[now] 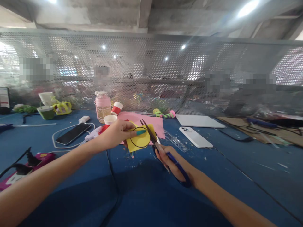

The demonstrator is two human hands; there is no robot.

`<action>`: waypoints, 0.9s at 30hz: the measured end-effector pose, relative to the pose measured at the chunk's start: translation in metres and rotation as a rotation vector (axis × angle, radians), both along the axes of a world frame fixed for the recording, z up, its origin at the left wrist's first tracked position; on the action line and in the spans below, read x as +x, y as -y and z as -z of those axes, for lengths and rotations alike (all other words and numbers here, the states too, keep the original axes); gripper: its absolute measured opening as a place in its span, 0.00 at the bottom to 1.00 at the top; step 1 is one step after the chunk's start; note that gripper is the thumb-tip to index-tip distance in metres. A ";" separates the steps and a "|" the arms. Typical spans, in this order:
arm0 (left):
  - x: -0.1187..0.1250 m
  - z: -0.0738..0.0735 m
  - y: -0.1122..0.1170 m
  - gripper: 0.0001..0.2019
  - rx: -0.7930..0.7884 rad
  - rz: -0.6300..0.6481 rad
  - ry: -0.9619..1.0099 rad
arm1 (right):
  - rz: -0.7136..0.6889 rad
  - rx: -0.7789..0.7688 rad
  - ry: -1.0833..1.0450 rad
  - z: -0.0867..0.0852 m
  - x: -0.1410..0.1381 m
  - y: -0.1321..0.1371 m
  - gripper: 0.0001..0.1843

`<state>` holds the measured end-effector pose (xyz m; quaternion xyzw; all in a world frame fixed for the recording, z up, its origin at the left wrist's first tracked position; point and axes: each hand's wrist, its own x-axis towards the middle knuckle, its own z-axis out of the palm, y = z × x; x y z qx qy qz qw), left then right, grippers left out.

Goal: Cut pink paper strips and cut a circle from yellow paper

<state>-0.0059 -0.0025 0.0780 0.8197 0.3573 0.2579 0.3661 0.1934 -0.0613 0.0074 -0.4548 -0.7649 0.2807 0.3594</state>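
Note:
My left hand [117, 134] pinches a yellow paper [141, 140] with a black circle drawn on it, held just above the blue table [146, 195]. My right hand [171, 162] grips blue-handled scissors [155, 138]. Their blades are parted and sit at the paper's right edge, along the drawn circle. Small paper scraps lie on the table under the yellow paper.
A pink sheet [151, 123] lies behind the yellow paper. Paper cups [110, 119], a pink bottle [102, 106], a black phone [73, 133] on a cable, a white phone [195, 137], a clear ruler [176, 142] and a glue gun [30, 160] are around. A perforated metal screen [151, 69] backs the table.

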 end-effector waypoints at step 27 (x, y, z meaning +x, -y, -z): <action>-0.005 -0.002 -0.008 0.08 -0.121 -0.026 0.073 | 0.021 -0.028 -0.025 0.003 -0.001 -0.003 0.29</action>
